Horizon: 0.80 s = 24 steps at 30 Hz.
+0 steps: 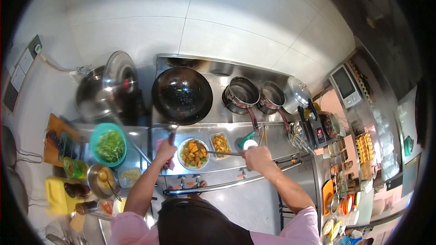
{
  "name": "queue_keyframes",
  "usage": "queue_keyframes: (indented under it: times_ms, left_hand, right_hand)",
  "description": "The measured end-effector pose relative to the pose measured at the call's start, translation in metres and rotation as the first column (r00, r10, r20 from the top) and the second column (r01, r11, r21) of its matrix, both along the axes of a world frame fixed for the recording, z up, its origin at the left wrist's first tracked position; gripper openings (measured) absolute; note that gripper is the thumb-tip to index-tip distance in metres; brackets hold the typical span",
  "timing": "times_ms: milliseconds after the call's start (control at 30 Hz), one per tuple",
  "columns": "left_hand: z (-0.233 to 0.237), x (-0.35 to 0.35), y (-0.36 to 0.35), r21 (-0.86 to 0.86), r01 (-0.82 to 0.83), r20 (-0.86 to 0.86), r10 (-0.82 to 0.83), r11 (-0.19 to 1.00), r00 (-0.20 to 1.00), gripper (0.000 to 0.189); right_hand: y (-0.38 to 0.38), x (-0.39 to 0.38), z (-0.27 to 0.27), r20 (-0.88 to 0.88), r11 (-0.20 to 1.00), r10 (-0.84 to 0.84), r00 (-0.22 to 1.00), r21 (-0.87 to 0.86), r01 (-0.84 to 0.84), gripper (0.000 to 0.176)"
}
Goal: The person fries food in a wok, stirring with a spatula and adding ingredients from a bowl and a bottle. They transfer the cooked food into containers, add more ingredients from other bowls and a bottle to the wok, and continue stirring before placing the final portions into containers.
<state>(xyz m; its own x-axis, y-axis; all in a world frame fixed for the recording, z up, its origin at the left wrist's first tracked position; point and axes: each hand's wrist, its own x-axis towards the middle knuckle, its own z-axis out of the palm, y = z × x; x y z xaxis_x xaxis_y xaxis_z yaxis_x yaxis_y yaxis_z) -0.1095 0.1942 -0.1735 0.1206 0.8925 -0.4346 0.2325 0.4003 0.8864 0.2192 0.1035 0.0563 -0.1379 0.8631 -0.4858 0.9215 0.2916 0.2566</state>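
Left hand [165, 150] closes around the near handle of the single black wok [181, 94], which sits on the burner at the far side of the steel tabletop [272, 137]; we see the fingers wrapped tight, with no gap showing. Right hand [256, 156] is likewise clenched, here on the end of one long-handled utensil [222, 153] that runs leftward, its tip resting in the food on the round plate [193, 153]. We count two hands in all, both belonging to the person wearing the camera.

Two dishes of orange-brown food lie between the hands on the near ledge: the round plate, just right of the left hand, and one small rectangular dish [220, 144] just beside it to the right. The wok appears dark inside; we cannot tell what it holds.

To the right of the wok we count two saucepans [240, 93], side by side with their handles pointing near, and one shiny lid [297, 91] leaning beside the right-hand pan. On the left we note one green bowl [108, 145] of shredded greens, one large steel pot [97, 91] at the far left with its lid propped against it, one small metal bowl [101, 179], and one yellow container [56, 195] at the near left edge.
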Motion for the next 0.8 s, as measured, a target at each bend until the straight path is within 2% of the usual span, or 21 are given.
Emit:
queue_keyframes:
  times_ms: [100,200,300,567,667,733,800]
  left_hand:
    - [0.004,0.0,0.0,-0.003,-0.007,0.002,0.007,1.0,1.0,0.009]
    - [0.0,0.001,0.0,-0.01,-0.008,-0.014,0.008,1.0,1.0,0.011]
    - [-0.006,0.0,0.001,-0.011,-0.012,-0.02,0.012,1.0,1.0,0.011]
    - [0.001,-0.001,0.001,0.022,0.007,-0.042,-0.007,1.0,0.999,0.013]
    - [0.011,0.001,-0.001,-0.027,-0.021,-0.009,0.02,0.999,1.0,0.012]
    - [-0.018,-0.001,0.005,0.004,0.007,-0.013,-0.007,1.0,1.0,0.011]
    - [-0.023,-0.001,0.005,0.004,0.012,0.011,-0.012,1.0,1.0,0.012]
  right_hand:
    - [0.001,-0.013,0.014,0.066,1.0,0.016,0.998,-0.008,-0.015,0.031]
    - [-0.011,-0.023,0.02,0.027,0.993,-0.013,1.0,0.114,0.01,0.02]
    - [-0.029,-0.022,0.016,-0.001,0.985,-0.036,0.999,0.17,0.036,0.016]
    - [-0.097,-0.021,-0.018,-0.139,0.927,-0.179,0.974,0.308,0.214,0.032]
    - [-0.117,-0.019,-0.037,-0.196,0.903,-0.246,0.949,0.31,0.298,0.038]
    - [-0.126,-0.016,-0.05,-0.229,0.891,-0.259,0.938,0.319,0.324,0.039]
    - [-0.136,-0.009,-0.069,-0.274,0.87,-0.222,0.936,0.377,0.317,0.042]
